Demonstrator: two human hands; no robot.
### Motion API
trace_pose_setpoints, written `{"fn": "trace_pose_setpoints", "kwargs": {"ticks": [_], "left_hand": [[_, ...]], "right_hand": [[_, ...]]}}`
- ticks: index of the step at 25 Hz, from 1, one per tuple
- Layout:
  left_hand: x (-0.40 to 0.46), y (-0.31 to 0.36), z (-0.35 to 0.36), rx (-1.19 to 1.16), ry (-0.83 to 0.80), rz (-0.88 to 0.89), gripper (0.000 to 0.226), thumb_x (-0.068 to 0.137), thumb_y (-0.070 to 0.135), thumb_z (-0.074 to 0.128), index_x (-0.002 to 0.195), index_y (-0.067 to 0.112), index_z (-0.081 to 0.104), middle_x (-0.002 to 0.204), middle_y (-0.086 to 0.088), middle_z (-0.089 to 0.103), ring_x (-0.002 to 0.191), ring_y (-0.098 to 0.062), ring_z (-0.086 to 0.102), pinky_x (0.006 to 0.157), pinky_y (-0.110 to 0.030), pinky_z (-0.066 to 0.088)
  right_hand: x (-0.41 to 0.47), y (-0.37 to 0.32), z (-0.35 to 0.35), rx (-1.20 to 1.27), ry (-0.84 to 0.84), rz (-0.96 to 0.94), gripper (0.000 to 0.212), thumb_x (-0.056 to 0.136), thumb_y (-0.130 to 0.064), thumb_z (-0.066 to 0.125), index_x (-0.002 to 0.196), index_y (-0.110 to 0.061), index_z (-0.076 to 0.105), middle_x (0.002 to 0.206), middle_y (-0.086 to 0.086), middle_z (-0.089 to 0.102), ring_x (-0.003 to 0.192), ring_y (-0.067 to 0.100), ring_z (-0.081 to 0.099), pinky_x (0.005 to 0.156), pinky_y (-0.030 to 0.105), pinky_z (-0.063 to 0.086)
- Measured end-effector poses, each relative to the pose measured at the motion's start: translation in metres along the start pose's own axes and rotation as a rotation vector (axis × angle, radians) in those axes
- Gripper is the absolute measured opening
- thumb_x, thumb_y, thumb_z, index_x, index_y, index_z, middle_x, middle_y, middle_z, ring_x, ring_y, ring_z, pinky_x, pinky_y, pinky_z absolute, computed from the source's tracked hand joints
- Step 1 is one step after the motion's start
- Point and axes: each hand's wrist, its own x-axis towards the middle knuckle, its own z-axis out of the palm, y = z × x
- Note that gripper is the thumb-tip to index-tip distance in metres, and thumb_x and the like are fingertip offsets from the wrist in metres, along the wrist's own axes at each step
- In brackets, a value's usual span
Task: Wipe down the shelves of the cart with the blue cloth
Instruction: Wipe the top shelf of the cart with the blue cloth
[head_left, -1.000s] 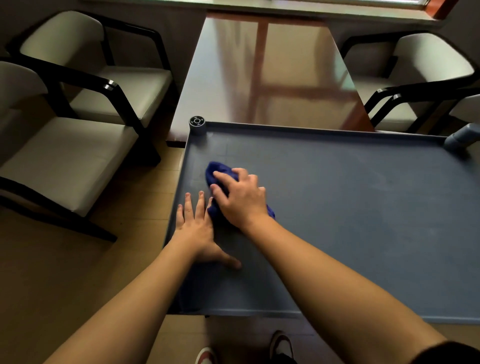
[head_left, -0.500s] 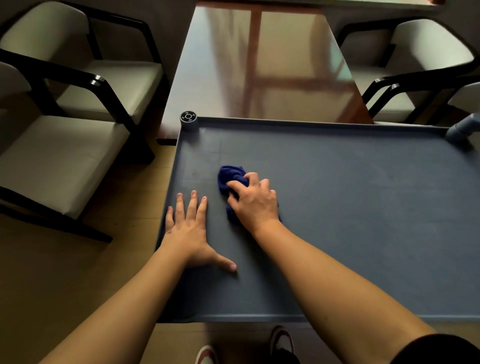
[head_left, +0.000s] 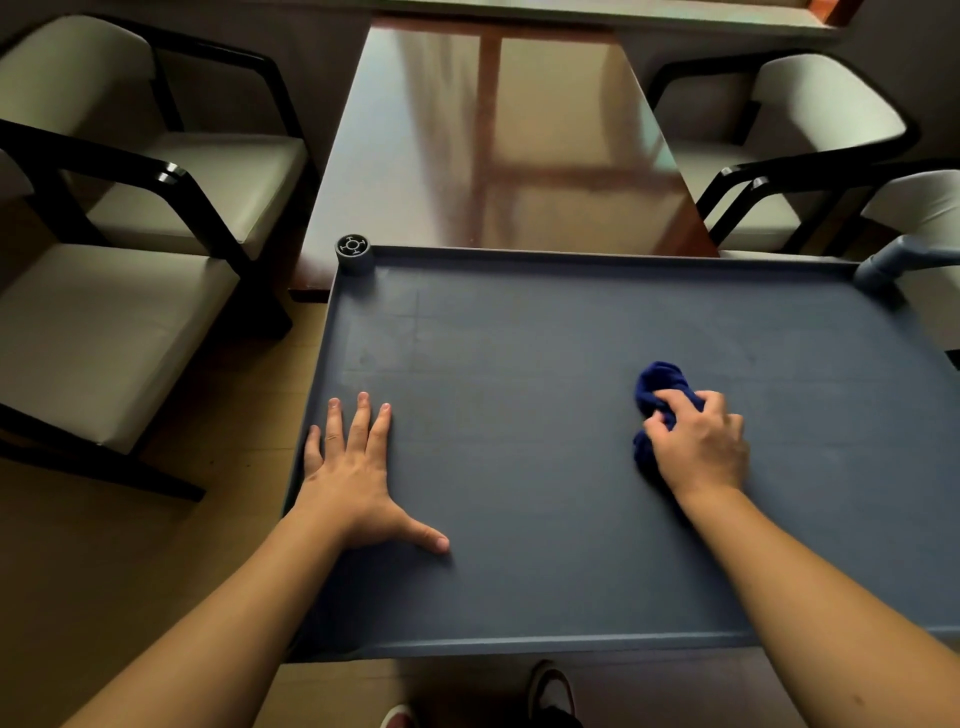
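Two hands on the cart's top shelf (head_left: 519, 467), blue cloth (head_left: 655, 395) under the right one.
Right hand (head_left: 698, 444) clenched on the bunched cloth, pressing it flat to the shelf, right of centre, well apart from the left hand (head_left: 356, 478). Part of the cloth sticks out past the fingers toward the far edge. Left hand released, palm down, fingers spread, thumb out, lying at the shelf's left edge with the little finger on the rim. Round post cap (head_left: 353, 248) at the far left corner, handle stub (head_left: 893, 260) at the far right corner. Brown desk (head_left: 493, 145) butts against the far edge; chairs (head_left: 130, 218) on both sides. Shoes (head_left: 550, 696) visible below the near edge.
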Motion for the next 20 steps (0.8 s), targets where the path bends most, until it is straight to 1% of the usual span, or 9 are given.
{"fn": "trace_pose_setpoints", "kwargs": {"ticks": [3,6,8,11,13,15,16,18,20], "left_hand": [[0.002,0.0,-0.002,0.0,-0.028,-0.016,0.189,0.007,0.114,0.045,0.156,0.028,-0.033,0.164,-0.002,-0.044,0.141,-0.032,-0.052,0.121,-0.058,-0.025],[0.004,0.0,-0.002,-0.003,-0.053,-0.019,0.189,0.006,0.114,0.045,0.153,0.028,-0.037,0.156,-0.001,-0.053,0.137,-0.033,-0.057,0.121,-0.06,-0.025],[0.005,-0.001,-0.001,-0.003,-0.058,-0.016,0.189,0.006,0.115,0.045,0.152,0.028,-0.039,0.151,0.001,-0.056,0.136,-0.032,-0.058,0.121,-0.062,-0.025],[0.006,-0.002,0.001,-0.001,-0.052,-0.021,0.189,0.005,0.115,0.044,0.151,0.028,-0.04,0.152,0.001,-0.056,0.135,-0.031,-0.06,0.121,-0.062,-0.024],[0.004,-0.001,0.003,-0.002,-0.044,-0.028,0.188,0.005,0.114,0.044,0.148,0.029,-0.044,0.156,0.0,-0.053,0.135,-0.03,-0.059,0.122,-0.061,-0.024],[0.004,0.0,0.002,0.004,-0.033,-0.03,0.183,0.005,0.114,0.043,0.138,0.031,-0.051,0.158,-0.002,-0.052,0.137,-0.032,-0.058,0.122,-0.06,-0.025],[0.004,0.0,0.002,0.008,-0.034,-0.033,0.181,0.005,0.114,0.043,0.134,0.031,-0.054,0.157,-0.001,-0.053,0.137,-0.032,-0.057,0.122,-0.059,-0.025],[0.005,0.0,0.002,0.011,-0.029,-0.032,0.18,0.006,0.113,0.043,0.13,0.03,-0.056,0.152,-0.001,-0.055,0.138,-0.033,-0.056,0.121,-0.058,-0.025],[0.005,0.0,0.003,0.008,-0.013,-0.032,0.18,0.005,0.114,0.042,0.131,0.029,-0.056,0.153,0.0,-0.055,0.138,-0.032,-0.057,0.12,-0.057,-0.026]], "right_hand": [[0.0,-0.012,0.0,0.12,0.022,0.034,0.029,0.092,-0.024,0.062,0.12,-0.025,0.069,0.125,0.017,0.055,0.104,0.047,0.053,0.083,0.053,0.05],[0.002,-0.045,-0.002,0.343,0.064,-0.025,0.03,0.092,-0.022,0.063,0.121,-0.026,0.069,0.121,0.016,0.057,0.103,0.045,0.055,0.087,0.051,0.051],[0.006,-0.086,-0.002,0.449,0.08,-0.116,0.03,0.092,-0.021,0.064,0.12,-0.026,0.071,0.12,0.016,0.059,0.101,0.045,0.057,0.089,0.049,0.051],[0.008,-0.165,0.001,0.504,0.045,-0.302,0.031,0.092,-0.027,0.064,0.121,-0.029,0.07,0.122,0.013,0.06,0.103,0.042,0.058,0.089,0.048,0.051],[0.009,-0.211,0.007,0.473,0.034,-0.422,0.031,0.09,-0.033,0.063,0.121,-0.032,0.069,0.12,0.01,0.061,0.102,0.04,0.057,0.084,0.048,0.051],[0.007,-0.247,0.02,0.359,0.016,-0.517,0.032,0.089,-0.039,0.061,0.119,-0.033,0.069,0.121,0.009,0.061,0.102,0.04,0.057,0.081,0.048,0.049],[0.005,-0.263,0.029,0.275,-0.028,-0.547,0.035,0.089,-0.044,0.058,0.121,-0.034,0.067,0.125,0.009,0.059,0.105,0.04,0.055,0.082,0.049,0.047],[0.001,-0.282,0.048,0.104,-0.14,-0.581,0.044,0.091,-0.054,0.049,0.132,-0.04,0.058,0.138,0.008,0.052,0.112,0.039,0.05,0.087,0.052,0.042],[-0.002,-0.283,0.064,-0.011,-0.184,-0.619,0.048,0.092,-0.057,0.046,0.138,-0.045,0.05,0.145,0.006,0.047,0.114,0.04,0.047,0.089,0.053,0.038]]}}
